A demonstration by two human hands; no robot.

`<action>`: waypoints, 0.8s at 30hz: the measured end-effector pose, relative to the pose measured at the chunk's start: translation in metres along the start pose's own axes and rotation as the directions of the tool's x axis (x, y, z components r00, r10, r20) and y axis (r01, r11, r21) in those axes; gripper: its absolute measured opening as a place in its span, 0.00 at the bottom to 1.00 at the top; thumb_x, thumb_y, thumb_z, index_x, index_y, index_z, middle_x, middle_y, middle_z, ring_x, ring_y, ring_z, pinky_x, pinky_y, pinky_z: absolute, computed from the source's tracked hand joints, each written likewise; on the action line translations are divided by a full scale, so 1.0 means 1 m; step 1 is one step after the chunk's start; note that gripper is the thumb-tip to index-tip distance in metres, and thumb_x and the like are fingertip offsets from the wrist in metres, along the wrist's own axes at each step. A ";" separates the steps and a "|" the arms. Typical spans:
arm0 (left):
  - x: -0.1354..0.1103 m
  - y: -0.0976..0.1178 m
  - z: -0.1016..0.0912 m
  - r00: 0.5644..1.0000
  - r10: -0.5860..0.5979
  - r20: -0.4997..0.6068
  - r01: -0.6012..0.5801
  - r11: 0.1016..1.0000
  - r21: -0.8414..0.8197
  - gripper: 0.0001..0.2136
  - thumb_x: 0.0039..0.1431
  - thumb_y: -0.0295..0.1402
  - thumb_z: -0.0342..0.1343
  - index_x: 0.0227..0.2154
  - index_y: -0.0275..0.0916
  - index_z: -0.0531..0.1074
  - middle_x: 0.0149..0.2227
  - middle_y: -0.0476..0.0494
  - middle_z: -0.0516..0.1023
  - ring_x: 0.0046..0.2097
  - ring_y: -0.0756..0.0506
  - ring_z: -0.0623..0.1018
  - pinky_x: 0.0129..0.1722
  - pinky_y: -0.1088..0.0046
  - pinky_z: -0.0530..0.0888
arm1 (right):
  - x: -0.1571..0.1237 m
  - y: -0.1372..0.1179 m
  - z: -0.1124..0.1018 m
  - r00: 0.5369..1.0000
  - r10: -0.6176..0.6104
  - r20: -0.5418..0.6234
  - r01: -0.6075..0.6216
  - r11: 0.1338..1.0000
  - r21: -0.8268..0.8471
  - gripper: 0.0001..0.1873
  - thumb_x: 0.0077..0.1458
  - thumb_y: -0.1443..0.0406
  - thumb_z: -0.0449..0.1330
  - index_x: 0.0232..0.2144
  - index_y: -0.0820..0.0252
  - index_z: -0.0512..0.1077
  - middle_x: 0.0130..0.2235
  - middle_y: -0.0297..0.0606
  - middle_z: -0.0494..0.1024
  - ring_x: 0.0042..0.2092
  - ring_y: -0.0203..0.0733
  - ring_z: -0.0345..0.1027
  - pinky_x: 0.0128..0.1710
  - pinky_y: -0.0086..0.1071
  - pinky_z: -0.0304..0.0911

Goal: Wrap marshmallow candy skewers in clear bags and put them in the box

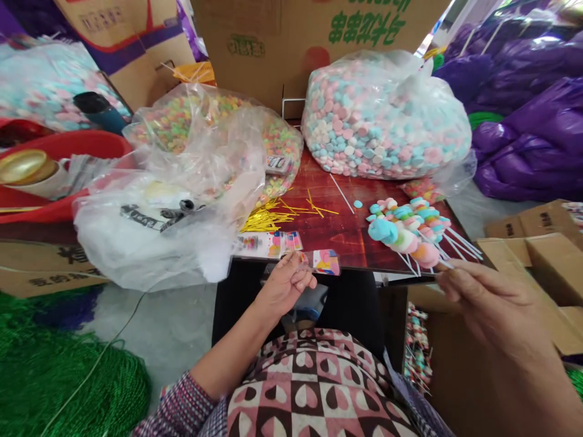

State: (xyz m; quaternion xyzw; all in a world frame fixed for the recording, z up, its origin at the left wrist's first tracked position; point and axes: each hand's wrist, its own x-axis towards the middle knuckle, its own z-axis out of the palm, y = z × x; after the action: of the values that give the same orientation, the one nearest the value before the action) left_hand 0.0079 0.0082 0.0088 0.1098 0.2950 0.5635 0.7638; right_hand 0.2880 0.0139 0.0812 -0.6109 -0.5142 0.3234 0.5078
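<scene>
My left hand is closed at the table's near edge, pinching a small clear bag with a colourful printed end. Between the fingers of my right hand is the white stick of a marshmallow skewer, with blue, white and pink pieces threaded on it. That skewer is held over a pile of similar marshmallow skewers, their sticks pointing right. More printed bags lie left of my left hand. Behind them is a bundle of gold twist ties.
A large bag of marshmallows stands at the back of the red table. Bags of coloured candy rings and a crumpled clear bag cover the left. Below right, an open carton holds finished-looking skewers. A red basin sits far left.
</scene>
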 end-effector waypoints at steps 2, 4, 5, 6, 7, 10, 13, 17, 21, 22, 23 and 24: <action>0.000 0.000 -0.001 1.000 0.010 0.002 -0.011 1.000 0.011 0.18 0.47 0.40 0.70 0.25 0.39 0.64 0.12 0.62 0.53 0.16 0.56 0.58 0.26 0.75 0.68 | -0.011 -0.001 0.006 0.993 0.069 0.094 -0.078 0.992 0.100 0.13 0.36 0.53 0.73 0.25 0.52 0.82 0.16 0.33 0.68 0.21 0.36 0.60 0.22 0.33 0.55; 0.000 0.000 -0.002 1.000 0.029 0.008 -0.029 0.999 0.025 0.17 0.48 0.40 0.69 0.26 0.38 0.65 0.12 0.62 0.53 0.16 0.56 0.57 0.27 0.75 0.68 | -0.017 0.002 0.008 0.986 0.105 0.133 -0.119 0.987 0.105 0.13 0.35 0.54 0.73 0.27 0.51 0.83 0.16 0.33 0.69 0.21 0.36 0.61 0.22 0.32 0.56; 0.001 0.000 -0.003 0.999 0.039 0.011 -0.039 0.999 0.032 0.17 0.49 0.40 0.69 0.26 0.38 0.66 0.13 0.62 0.53 0.16 0.57 0.57 0.27 0.75 0.68 | -0.018 0.003 0.007 0.984 0.112 0.137 -0.123 0.990 0.070 0.14 0.36 0.54 0.73 0.27 0.52 0.83 0.16 0.34 0.70 0.21 0.36 0.61 0.21 0.32 0.56; 0.001 0.000 -0.004 0.999 0.047 0.013 -0.047 0.998 0.039 0.16 0.49 0.41 0.68 0.26 0.38 0.67 0.13 0.62 0.53 0.17 0.57 0.56 0.27 0.75 0.68 | -0.018 0.005 0.007 0.983 0.118 0.141 -0.123 0.992 0.030 0.14 0.36 0.54 0.73 0.27 0.53 0.83 0.16 0.34 0.70 0.21 0.37 0.61 0.21 0.33 0.56; 0.001 0.000 -0.005 0.999 0.052 0.013 -0.053 0.998 0.046 0.16 0.50 0.41 0.68 0.27 0.38 0.67 0.13 0.62 0.52 0.17 0.57 0.56 0.27 0.75 0.68 | -0.019 0.005 0.006 0.983 0.121 0.141 -0.121 0.993 -0.010 0.14 0.35 0.54 0.73 0.26 0.53 0.83 0.17 0.34 0.70 0.21 0.37 0.61 0.21 0.33 0.57; 0.002 -0.001 -0.008 0.998 0.059 0.011 -0.060 0.996 0.071 0.16 0.50 0.42 0.67 0.28 0.38 0.68 0.13 0.62 0.52 0.17 0.57 0.56 0.28 0.75 0.69 | -0.019 0.004 0.002 0.986 0.112 0.126 -0.093 0.985 -0.144 0.13 0.35 0.54 0.71 0.25 0.52 0.83 0.18 0.35 0.73 0.21 0.39 0.63 0.21 0.35 0.62; 0.003 0.000 -0.010 0.998 0.062 0.011 -0.063 0.993 0.102 0.16 0.52 0.42 0.66 0.27 0.38 0.68 0.13 0.62 0.52 0.17 0.57 0.56 0.29 0.74 0.70 | -0.019 0.000 -0.004 0.987 0.056 0.149 -0.012 0.961 -0.278 0.10 0.37 0.56 0.69 0.26 0.49 0.84 0.24 0.37 0.80 0.25 0.44 0.71 0.27 0.37 0.69; 0.005 0.004 -0.013 0.995 0.097 -0.015 -0.093 0.978 0.185 0.17 0.51 0.43 0.66 0.25 0.38 0.65 0.14 0.62 0.54 0.17 0.57 0.58 0.28 0.75 0.70 | -0.016 -0.003 -0.010 0.981 -0.032 0.189 0.102 0.922 -0.374 0.10 0.38 0.58 0.67 0.28 0.46 0.84 0.31 0.39 0.83 0.32 0.48 0.75 0.36 0.39 0.72; 0.005 0.007 -0.013 0.994 0.109 -0.023 -0.101 0.971 0.215 0.18 0.50 0.43 0.67 0.24 0.38 0.64 0.13 0.62 0.54 0.16 0.57 0.58 0.27 0.75 0.70 | -0.014 -0.001 -0.011 0.991 0.065 0.115 -0.023 0.941 -0.337 0.09 0.34 0.57 0.68 0.25 0.47 0.84 0.23 0.37 0.79 0.27 0.45 0.71 0.31 0.39 0.71; 0.005 0.007 -0.013 0.994 0.104 -0.022 -0.097 0.973 0.209 0.18 0.50 0.43 0.67 0.25 0.38 0.64 0.14 0.62 0.54 0.17 0.57 0.58 0.27 0.75 0.70 | -0.014 0.000 -0.010 0.989 0.100 0.106 -0.063 0.949 -0.308 0.09 0.34 0.57 0.68 0.24 0.48 0.83 0.22 0.36 0.77 0.26 0.44 0.70 0.31 0.38 0.70; 0.005 0.007 -0.013 0.995 0.100 -0.020 -0.094 0.975 0.202 0.18 0.50 0.43 0.67 0.25 0.38 0.64 0.14 0.62 0.54 0.17 0.57 0.58 0.27 0.75 0.70 | -0.014 0.002 -0.008 0.987 0.125 0.104 -0.092 0.956 -0.277 0.08 0.35 0.57 0.68 0.23 0.49 0.83 0.22 0.36 0.76 0.26 0.42 0.68 0.30 0.37 0.69; 0.005 0.006 -0.014 0.995 0.095 -0.017 -0.090 0.976 0.197 0.18 0.50 0.43 0.67 0.26 0.38 0.65 0.14 0.62 0.54 0.17 0.57 0.59 0.27 0.75 0.70 | -0.015 0.004 -0.007 0.983 0.145 0.111 -0.114 0.962 -0.249 0.08 0.36 0.58 0.69 0.23 0.50 0.83 0.22 0.35 0.76 0.26 0.41 0.67 0.30 0.36 0.67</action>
State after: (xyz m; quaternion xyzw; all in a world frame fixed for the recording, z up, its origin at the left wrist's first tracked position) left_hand -0.0042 0.0125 -0.0006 0.1909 0.3536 0.5681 0.7182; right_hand 0.2916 -0.0024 0.0775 -0.6784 -0.5403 0.3294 0.3733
